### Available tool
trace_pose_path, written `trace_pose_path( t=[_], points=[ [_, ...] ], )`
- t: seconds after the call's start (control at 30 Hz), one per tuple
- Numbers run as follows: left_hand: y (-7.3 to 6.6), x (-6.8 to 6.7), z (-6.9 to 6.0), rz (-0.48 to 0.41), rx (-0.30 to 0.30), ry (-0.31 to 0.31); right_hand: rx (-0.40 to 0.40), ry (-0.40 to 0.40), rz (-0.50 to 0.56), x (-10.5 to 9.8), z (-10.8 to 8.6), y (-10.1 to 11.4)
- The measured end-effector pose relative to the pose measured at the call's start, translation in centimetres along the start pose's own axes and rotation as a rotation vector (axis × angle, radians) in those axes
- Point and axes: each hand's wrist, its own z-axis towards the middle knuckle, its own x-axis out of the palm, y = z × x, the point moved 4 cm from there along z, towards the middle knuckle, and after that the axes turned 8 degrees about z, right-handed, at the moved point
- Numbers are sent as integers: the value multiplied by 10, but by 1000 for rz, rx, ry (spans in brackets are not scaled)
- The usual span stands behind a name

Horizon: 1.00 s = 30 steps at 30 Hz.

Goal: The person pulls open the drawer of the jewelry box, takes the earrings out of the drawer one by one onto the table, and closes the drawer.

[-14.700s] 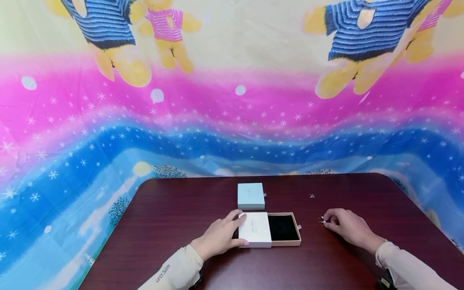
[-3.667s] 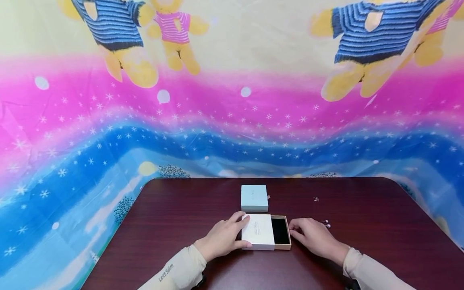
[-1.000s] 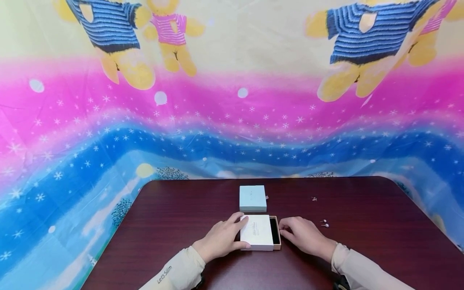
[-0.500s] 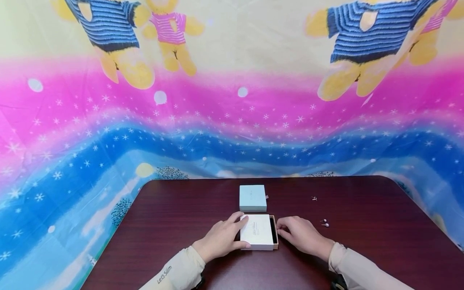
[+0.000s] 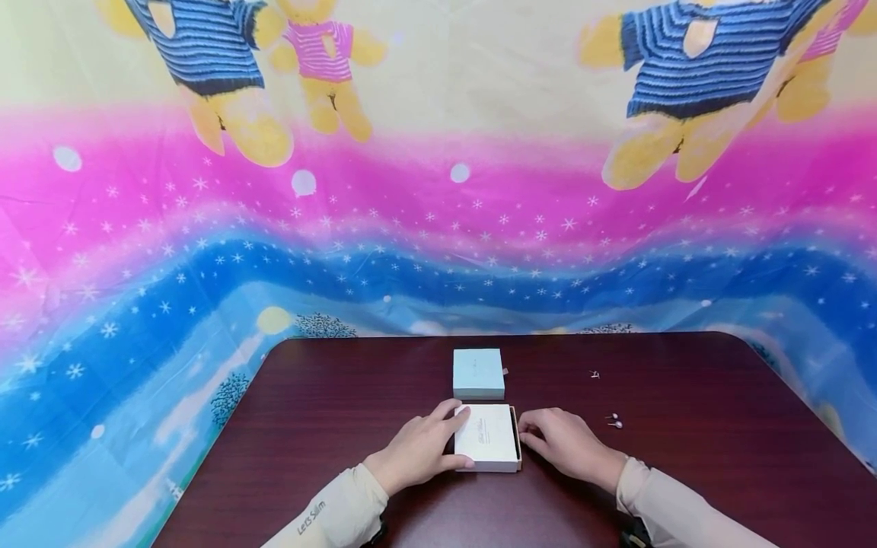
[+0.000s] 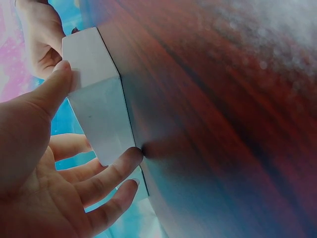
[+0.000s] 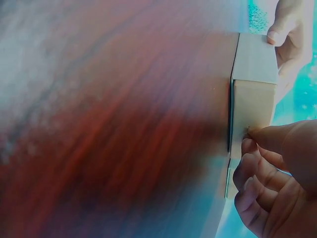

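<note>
A white sliding gift box point(image 5: 483, 435) lies on the table, its black-lined drawer point(image 5: 517, 438) almost fully inside the sleeve. My left hand point(image 5: 419, 449) grips the sleeve from its left side, thumb near the front and fingers at the back and left end; the left wrist view shows the thumb point(image 6: 58, 82) on the box. At the drawer's right end is my right hand point(image 5: 572, 444). In the right wrist view its thumb and forefinger pinch at the middle of the drawer's end point(image 7: 252, 109), where the ribbon tab is mostly hidden. Right of this hand lie two pearl-like stud earrings point(image 5: 616, 423).
Behind the white box stands a pale blue box point(image 5: 478, 374) with a small tab on its right. Another tiny pair of silvery earrings point(image 5: 594, 374) lies farther back on the dark red wooden table point(image 5: 329, 396). A printed cloth point(image 5: 438, 228) hangs around the table's far edges.
The drawer has slid left into the sleeve, and my right hand has moved left with it. Much earlier that hand held the pearl-like earrings, now on the table. My left hand stays on the sleeve.
</note>
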Motion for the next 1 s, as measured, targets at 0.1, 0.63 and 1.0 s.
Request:
trace_pose_path(
  t=[0.1, 0.63, 1.0],
  points=[
    [0, 0, 0, -1, 1, -2, -2, 1, -4, 1, 1, 1],
    [0, 1, 1, 1, -5, 4, 42, 15, 12, 5, 4, 1],
    [0, 0, 0, 3, 1, 0, 56, 21, 10, 8, 7, 2]
  ],
)
